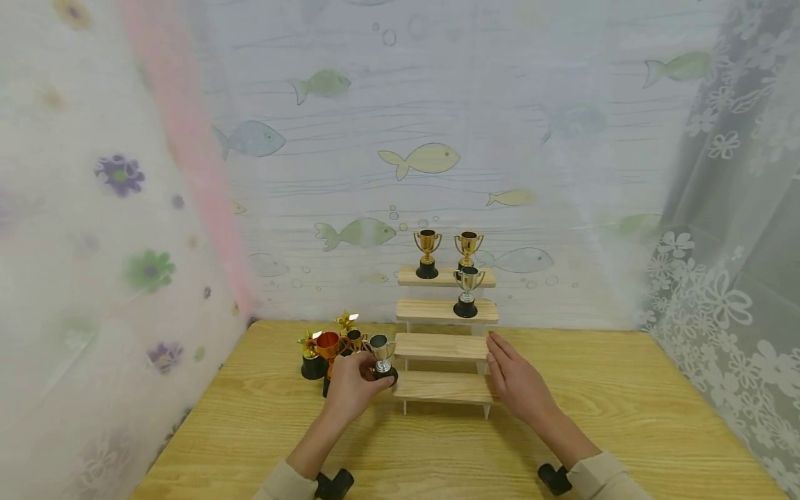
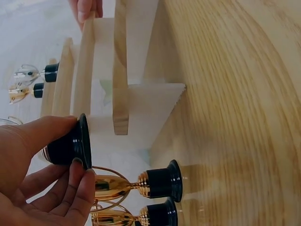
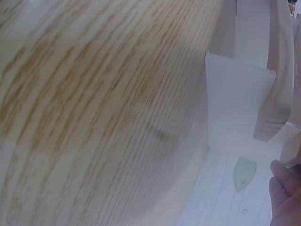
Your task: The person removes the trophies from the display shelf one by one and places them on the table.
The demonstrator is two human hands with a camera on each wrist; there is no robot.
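My left hand [image 1: 351,387] pinches a small silver trophy cup [image 1: 380,349] by its black base [image 2: 70,145], upright and off the table, just left of the stepped wooden stand [image 1: 437,383]. Straight fingers of my right hand [image 1: 521,385] touch the stand's right end near its lower tiers. On the top tier stand two gold trophy cups, one at the left [image 1: 428,243] and one at the right [image 1: 468,243]. Another silver trophy cup [image 1: 467,280] sits on the right of the tier below, partly covering the right gold one. The two lower tiers carry no trophies.
Left of the stand, behind my left hand, cluster an orange-bronze cup [image 1: 328,344], a gold cup [image 1: 355,339] and star-topped gold trophies [image 1: 347,320], partly hidden. They stand on the wood-grain table [image 1: 625,417]. A fish-patterned curtain [image 1: 437,104] hangs behind.
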